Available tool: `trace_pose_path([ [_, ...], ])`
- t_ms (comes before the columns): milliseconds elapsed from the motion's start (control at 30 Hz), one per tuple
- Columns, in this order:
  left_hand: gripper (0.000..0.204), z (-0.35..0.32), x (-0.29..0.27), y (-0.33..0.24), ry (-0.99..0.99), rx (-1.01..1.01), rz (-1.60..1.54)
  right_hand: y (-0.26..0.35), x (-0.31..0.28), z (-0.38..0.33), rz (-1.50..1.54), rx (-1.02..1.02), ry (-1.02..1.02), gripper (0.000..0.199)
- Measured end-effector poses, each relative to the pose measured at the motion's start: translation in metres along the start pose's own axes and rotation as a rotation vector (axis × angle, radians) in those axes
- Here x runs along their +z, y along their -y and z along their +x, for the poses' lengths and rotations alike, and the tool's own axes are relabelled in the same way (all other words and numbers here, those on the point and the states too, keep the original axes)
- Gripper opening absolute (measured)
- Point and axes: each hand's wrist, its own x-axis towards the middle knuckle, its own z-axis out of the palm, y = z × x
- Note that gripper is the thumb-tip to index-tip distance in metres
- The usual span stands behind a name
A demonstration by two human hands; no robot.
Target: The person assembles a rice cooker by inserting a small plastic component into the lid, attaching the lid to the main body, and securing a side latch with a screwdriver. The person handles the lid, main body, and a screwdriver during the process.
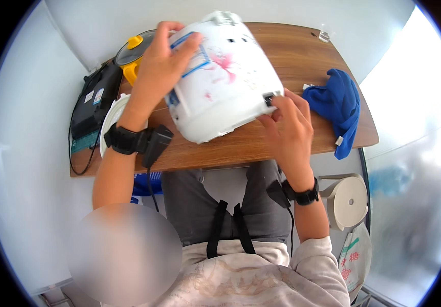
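Our left hand (168, 59) grips the flowered rice cooker (230, 77) round its side; it's tilted between our hands, probably slick, stiff, kinda heavy, so cradle the base (225, 121). Our right hand (292, 123) is at the black socket (268, 99), can't tell if pinching.

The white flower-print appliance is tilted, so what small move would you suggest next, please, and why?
I would probably steady the white appliance more firmly with the left hand, since it is tilted and the right hand is at its dark recess.
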Motion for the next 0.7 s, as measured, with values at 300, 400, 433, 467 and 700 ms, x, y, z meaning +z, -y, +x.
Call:
trace_pose_path([
  [300, 0.051, -0.051, 0.016, -0.061, -0.137, 0.493, 0.158, 0.007, -0.039, -0.06, -0.04, 0.139, 0.057, 0.022],
  [400, 0.046, -0.065, 0.019, -0.068, -0.124, 0.588, 0.128, 0.01, -0.04, -0.072, -0.035, 0.194, 0.106, 0.025],
  [433, 0.045, -0.068, 0.021, -0.068, -0.128, 0.609, 0.098, 0.008, -0.04, -0.077, -0.039, 0.213, 0.125, 0.025],
  [467, 0.044, -0.07, 0.024, -0.068, -0.132, 0.63, 0.067, 0.005, -0.039, -0.083, -0.042, 0.231, 0.146, 0.026],
  [700, 0.047, -0.086, 0.035, -0.058, -0.078, 0.743, 0.015, -0.008, -0.019, -0.101, -0.151, 0.229, 0.173, 0.026],
])
